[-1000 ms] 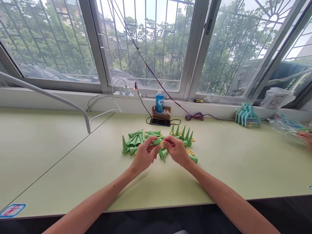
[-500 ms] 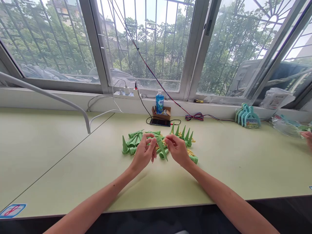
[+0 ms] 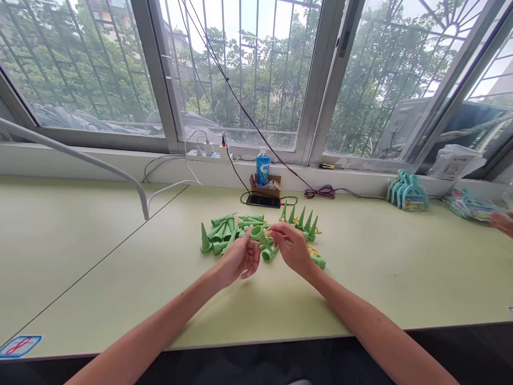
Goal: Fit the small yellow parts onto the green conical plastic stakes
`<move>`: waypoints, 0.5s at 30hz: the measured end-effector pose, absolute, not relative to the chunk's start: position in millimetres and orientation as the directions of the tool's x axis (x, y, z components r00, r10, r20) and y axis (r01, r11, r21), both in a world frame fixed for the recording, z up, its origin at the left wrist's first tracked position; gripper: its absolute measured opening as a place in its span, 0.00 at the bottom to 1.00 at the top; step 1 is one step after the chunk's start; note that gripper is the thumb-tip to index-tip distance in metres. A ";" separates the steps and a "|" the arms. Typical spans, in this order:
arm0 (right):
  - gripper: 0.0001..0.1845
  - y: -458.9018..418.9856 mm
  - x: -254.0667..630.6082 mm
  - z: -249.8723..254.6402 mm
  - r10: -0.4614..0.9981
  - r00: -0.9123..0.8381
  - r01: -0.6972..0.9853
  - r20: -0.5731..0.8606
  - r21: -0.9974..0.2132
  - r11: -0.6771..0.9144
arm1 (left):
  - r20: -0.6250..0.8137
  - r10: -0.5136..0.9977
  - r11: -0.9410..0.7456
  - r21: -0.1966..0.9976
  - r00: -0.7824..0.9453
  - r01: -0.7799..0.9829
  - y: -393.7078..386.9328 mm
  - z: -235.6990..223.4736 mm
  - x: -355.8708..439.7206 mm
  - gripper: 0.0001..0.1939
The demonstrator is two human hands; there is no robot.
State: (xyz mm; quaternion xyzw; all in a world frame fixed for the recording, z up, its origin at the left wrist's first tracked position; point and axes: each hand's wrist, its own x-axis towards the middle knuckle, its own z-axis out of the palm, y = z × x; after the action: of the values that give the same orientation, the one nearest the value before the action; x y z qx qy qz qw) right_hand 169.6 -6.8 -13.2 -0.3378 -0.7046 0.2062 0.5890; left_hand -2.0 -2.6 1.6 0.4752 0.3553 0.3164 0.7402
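With the held cone (image 3: 257,233) as the middle of the clock, a single cone (image 3: 204,241) is stood up on the table (image 3: 120,289) at nine o'clock. Next to it, green cones (image 3: 218,231) are heaped in a messy pile. At seven o'clock the left hand (image 3: 241,259) is seen, and the held cone is pinched near its round, open end by the thumb and a finger. At twelve o'clock a phone (image 3: 263,201) is laid flat, and a blue bottle (image 3: 263,170) is set by a brown box (image 3: 274,184). At three o'clock a tiny yellow bit (image 3: 267,233) is pinched in the fingertips of the right hand (image 3: 293,249), close by the held cone's open end. Pointy cones (image 3: 307,220) are lined up at two o'clock. Between two and three, blue-green hangers (image 3: 407,193) are bunched. Far off at three o'clock, another person's hand (image 3: 502,222) is seen.
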 end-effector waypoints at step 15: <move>0.09 -6.5 170.1 -11.8 0.722 -0.089 0.230 0.686 -0.691 0.685 | -0.180 0.747 0.406 0.886 0.640 -0.224 -2.7 1.2 -3.6 0.36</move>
State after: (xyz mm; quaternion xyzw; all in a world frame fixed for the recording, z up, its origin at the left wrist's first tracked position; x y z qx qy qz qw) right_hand 170.1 -6.5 -11.8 -0.3364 -0.7074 0.2104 0.5850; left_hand -3.6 -2.7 1.2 0.4492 0.2907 0.3088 0.7863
